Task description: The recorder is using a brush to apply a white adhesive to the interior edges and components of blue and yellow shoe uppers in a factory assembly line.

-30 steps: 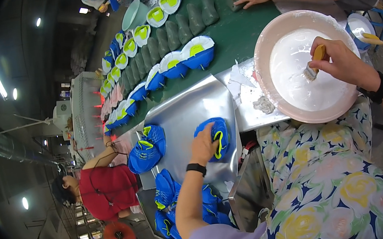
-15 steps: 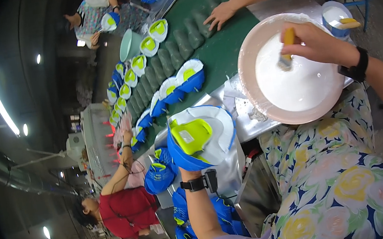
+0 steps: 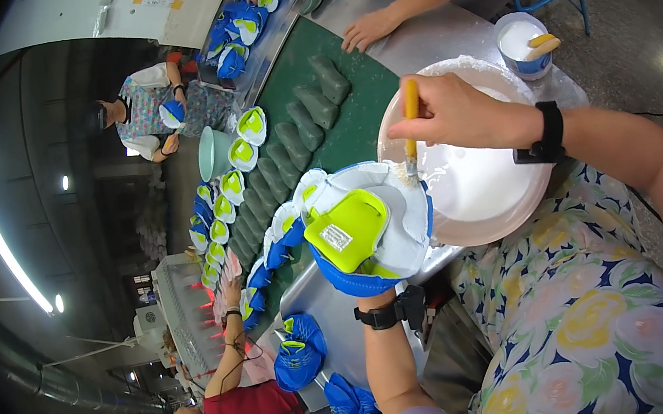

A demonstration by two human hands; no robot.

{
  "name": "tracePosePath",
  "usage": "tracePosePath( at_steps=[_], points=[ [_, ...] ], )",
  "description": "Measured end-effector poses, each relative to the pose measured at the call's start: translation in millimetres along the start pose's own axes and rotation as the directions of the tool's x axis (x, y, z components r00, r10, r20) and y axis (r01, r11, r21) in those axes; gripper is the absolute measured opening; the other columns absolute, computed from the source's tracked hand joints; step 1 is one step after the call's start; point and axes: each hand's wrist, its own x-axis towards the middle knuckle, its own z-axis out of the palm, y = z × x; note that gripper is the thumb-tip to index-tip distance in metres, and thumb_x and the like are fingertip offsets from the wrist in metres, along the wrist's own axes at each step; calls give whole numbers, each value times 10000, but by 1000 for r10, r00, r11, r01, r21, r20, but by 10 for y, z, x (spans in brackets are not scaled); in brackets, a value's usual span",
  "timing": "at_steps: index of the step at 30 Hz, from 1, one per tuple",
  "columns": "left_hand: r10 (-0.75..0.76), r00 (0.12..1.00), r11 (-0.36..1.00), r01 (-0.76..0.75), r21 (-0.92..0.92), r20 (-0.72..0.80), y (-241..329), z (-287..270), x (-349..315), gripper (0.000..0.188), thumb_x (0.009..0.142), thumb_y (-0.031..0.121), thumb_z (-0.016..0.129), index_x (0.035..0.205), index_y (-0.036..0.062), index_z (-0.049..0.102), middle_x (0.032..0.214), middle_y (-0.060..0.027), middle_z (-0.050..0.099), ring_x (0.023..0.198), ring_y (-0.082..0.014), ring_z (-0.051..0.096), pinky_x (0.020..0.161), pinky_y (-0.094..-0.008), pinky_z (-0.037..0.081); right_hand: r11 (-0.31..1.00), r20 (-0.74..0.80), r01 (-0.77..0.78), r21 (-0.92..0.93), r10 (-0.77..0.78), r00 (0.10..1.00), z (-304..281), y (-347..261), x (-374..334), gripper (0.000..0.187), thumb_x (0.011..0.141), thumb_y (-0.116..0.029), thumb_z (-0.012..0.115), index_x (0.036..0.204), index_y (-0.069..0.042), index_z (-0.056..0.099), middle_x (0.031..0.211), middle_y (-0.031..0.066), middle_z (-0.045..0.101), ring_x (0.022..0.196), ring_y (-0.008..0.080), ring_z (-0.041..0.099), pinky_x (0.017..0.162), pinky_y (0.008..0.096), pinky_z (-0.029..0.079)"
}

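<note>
My left hand (image 3: 375, 302), mostly hidden beneath it, holds up a blue shoe upper (image 3: 342, 277) with its white underside and lime-green insert facing upward. My right hand (image 3: 463, 108) pinches the yellow handle of a brush (image 3: 412, 101). The brush's bristles meet the white edge of the upper on its right side. Just behind and right of the upper stands a wide pale pink basin (image 3: 496, 232) of white liquid, with my right hand over its rim.
A green conveyor belt (image 3: 368, 81) carries dark sole-shaped pieces (image 3: 287, 149) and more uppers. A blue and white bucket (image 3: 527, 62) with brushes stands right. Several blue uppers (image 3: 298, 357) lie at lower left. A co-worker's hand (image 3: 367, 29) rests at the belt's far side.
My right hand has brought the brush from over the basin leftward onto the upper's edge. The upper has moved right, closer to the basin. The whole view has shifted.
</note>
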Motion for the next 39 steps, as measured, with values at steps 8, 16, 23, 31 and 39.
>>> tracePosePath(
  at_steps=[8, 16, 23, 31, 39],
  points=[
    [30, 998, 994, -35, 102, 49, 26, -24, 47, 602, 1017, 360, 506, 1526, 116, 295, 1519, -98, 415, 1346, -261, 468, 1129, -439, 392, 854, 68, -350, 384, 352, 933, 323, 69, -373, 345, 915, -279, 695, 956, 45, 586, 754, 90, 661, 598, 105, 638, 531, 228, 496],
    [162, 987, 977, -164, 139, 24, -26, -205, 81, 538, 1011, 294, 525, 1479, 88, 359, 1448, -120, 478, 1298, -270, 511, 1070, -437, 450, 907, 110, -202, 370, 172, 979, 466, -44, -514, 270, 908, -222, 701, 994, 16, 607, 781, 98, 658, 605, 166, 645, 554, 281, 517],
    [-196, 959, 936, 121, 330, 205, -271, -423, -10, 534, 992, 287, 559, 1449, 57, 407, 1354, -112, 546, 1194, -239, 574, 1013, -406, 485, 641, 604, 718, -273, -467, 646, 373, -222, -241, 177, 840, -132, 600, 1004, -103, 659, 752, 120, 667, 678, 303, 681, 592, 412, 535],
    [-419, 897, 661, 194, 725, 142, -340, -544, -63, 508, 987, 262, 560, 1418, 15, 455, 1283, -141, 603, 1140, -236, 611, 984, -395, 509, 474, 725, 796, -376, -384, 572, 520, -293, -261, 147, 857, -153, 583, 980, -91, 636, 740, 116, 638, 680, 285, 685, 572, 402, 517],
    [-407, 909, 783, 297, 546, 88, -543, -508, -415, 504, 992, 277, 548, 1419, 24, 457, 1297, -145, 598, 1150, -250, 609, 986, -409, 510, 743, 184, 666, 68, -666, 723, -122, -382, -254, 209, 818, -173, 787, 933, -65, 649, 881, 72, 654, 823, 264, 659, 714, 366, 534]
  ],
)
